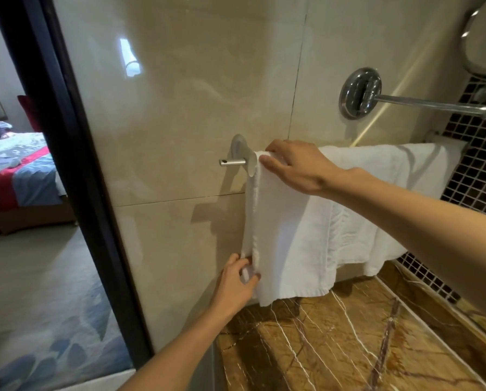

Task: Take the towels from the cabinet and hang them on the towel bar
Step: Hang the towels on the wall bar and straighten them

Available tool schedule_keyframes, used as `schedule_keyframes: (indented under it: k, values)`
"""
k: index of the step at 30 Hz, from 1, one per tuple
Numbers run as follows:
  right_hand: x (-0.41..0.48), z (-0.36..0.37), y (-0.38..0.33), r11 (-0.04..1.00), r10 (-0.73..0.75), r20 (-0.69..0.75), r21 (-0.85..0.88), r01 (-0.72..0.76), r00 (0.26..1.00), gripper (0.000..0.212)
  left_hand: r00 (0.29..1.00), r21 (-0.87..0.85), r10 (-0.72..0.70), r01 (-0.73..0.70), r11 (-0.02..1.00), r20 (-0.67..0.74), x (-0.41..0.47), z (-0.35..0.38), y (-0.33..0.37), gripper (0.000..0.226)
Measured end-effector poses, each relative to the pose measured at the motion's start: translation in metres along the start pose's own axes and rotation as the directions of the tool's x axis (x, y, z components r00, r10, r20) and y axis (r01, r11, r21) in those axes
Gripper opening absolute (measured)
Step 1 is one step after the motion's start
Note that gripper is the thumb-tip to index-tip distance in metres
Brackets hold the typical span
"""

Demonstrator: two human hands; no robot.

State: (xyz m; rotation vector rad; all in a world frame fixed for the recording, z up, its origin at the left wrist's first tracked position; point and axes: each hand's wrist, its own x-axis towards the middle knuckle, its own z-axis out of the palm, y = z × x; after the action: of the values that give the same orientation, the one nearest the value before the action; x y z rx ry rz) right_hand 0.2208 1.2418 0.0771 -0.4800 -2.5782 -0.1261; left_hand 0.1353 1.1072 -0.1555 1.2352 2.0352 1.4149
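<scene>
The towel point(289, 235) is hanging over the towel bar point(232, 162). The right hand point(292, 167) is curling its fingers over the top to stop it slipping. The left hand point(236, 280) is pinching the bottom edge, likely to pull it straight.

Head camera faces forward and down, near the towel bar point(233, 162).

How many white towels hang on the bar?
2. One towel hangs at the bar's left end, held by the left hand and right hand; the other towel hangs right of it, partly behind. More may be hidden.
</scene>
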Motion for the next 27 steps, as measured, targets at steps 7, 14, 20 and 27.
schedule_keyframes:
  k: [7, 14, 20, 27]
  values:
    - [0.001, -0.006, -0.005, 0.997, 0.050, 0.083, 0.049, -0.054, 0.995, 0.041, 0.993, -0.087, -0.115, 0.116, 0.989, 0.011, -0.004, 0.027, -0.007, 0.036]
    - [-0.002, -0.008, -0.004, 0.997, 0.049, 0.105, 0.058, -0.055, 0.993, 0.041, 0.982, -0.029, -0.187, 0.187, 0.982, 0.011, -0.014, 0.043, -0.021, 0.032]
    - [-0.002, -0.008, -0.006, 0.997, 0.049, 0.103, 0.058, -0.055, 0.993, 0.041, 0.988, 0.024, -0.155, 0.154, 0.988, 0.026, -0.024, 0.044, -0.025, 0.030]
    - [-0.002, -0.012, -0.008, 0.991, 0.079, 0.163, 0.097, -0.095, 0.984, 0.042, 0.956, -0.019, -0.227, 0.227, 0.974, -0.187, -0.046, 0.038, -0.024, 0.023]
